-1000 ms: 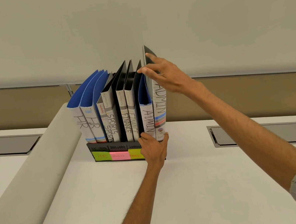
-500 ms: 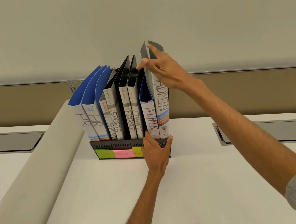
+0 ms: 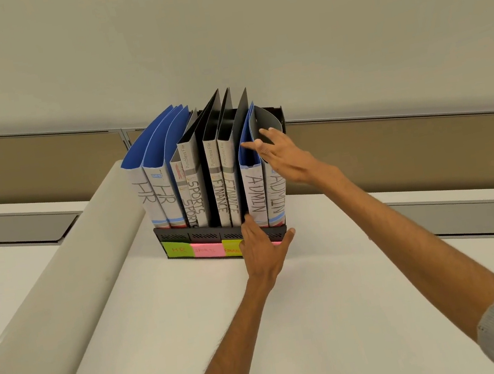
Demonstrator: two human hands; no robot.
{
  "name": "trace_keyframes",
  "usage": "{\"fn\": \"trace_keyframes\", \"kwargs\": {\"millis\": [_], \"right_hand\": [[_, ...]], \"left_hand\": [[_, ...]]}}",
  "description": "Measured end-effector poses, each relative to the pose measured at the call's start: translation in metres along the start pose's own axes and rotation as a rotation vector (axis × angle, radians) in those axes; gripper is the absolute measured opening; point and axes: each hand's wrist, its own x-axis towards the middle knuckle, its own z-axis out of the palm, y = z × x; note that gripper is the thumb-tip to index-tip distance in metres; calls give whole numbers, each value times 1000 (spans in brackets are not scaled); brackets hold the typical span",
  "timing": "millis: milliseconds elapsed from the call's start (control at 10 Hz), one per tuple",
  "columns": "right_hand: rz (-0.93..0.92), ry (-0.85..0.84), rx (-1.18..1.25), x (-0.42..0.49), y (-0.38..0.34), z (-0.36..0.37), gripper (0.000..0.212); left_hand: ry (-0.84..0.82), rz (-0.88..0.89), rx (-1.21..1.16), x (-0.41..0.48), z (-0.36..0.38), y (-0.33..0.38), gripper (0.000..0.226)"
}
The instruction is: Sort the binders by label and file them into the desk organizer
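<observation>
Straight, spread fingers of the right hand press the bowed black cover of the rightmost ADMIN binder, which stands in the desk organizer's right-end slot. The left hand, fingers flat, braces the organizer's front. The binder looks light and floppy-covered, so its stiffer spine is probably the better hold.

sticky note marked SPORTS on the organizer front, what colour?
Pink. The SPORTS note sits on the front of the black organizer, seen in the head view.
</observation>
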Motion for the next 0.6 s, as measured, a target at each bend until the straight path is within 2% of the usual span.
{"fn": "trace_keyframes", "kwargs": {"millis": [300, 400, 500, 600], "right_hand": [[2, 112, 161, -6, 0, 9, 49], [12, 216, 390, -15, -3, 13, 48], [51, 320, 478, -25, -18, 13, 51], [59, 468, 460, -36, -15, 29, 53]], "left_hand": [[-41, 44, 15, -11, -15, 2, 110], [-41, 91, 58, -16, -18, -1, 100], [-34, 139, 110, -26, -33, 0, 90], [71, 147, 169, -26, -45, -3, 81]]}}
